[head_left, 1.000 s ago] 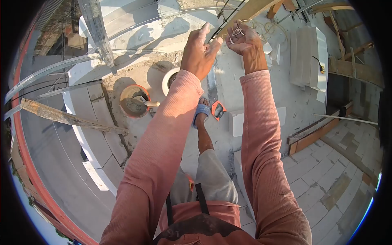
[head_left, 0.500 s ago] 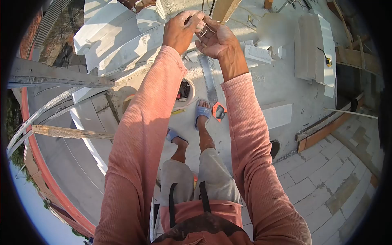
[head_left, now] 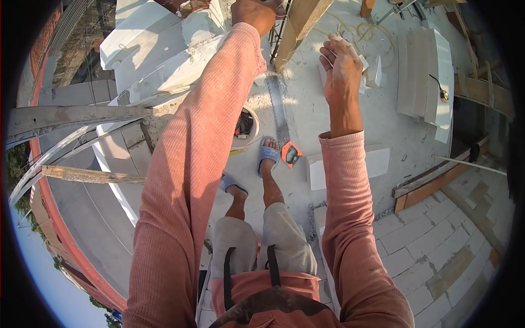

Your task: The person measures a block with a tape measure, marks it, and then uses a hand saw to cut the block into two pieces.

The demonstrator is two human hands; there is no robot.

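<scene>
My left hand point(head_left: 255, 15) is at the top edge of the view, partly cut off. Its visible fingers curl beside the wooden post point(head_left: 295, 33) and thin dark rods; what they hold is hidden. My right hand point(head_left: 343, 68) is raised right of the post, its fingers loosely bent and apart, with nothing visible in them. Below the hands, a handsaw point(head_left: 280, 112) with an orange and black handle lies on the concrete floor, near my sandalled foot point(head_left: 268, 156). A round bucket point(head_left: 255, 131) holding dark items stands left of the saw.
White blocks point(head_left: 158, 60) are piled at upper left, with more blocks point(head_left: 418, 74) stacked at right and a tape measure point(head_left: 443, 96) on top. One block point(head_left: 350, 167) lies near my feet. Timber pieces point(head_left: 98, 175) jut in from the left. A yellowish hose point(head_left: 363, 30) curls behind my right hand.
My hands were together at the post with a thin white cord between them. Now they are apart: the left has moved up, the right has come down and rightward. The cord no longer shows.
</scene>
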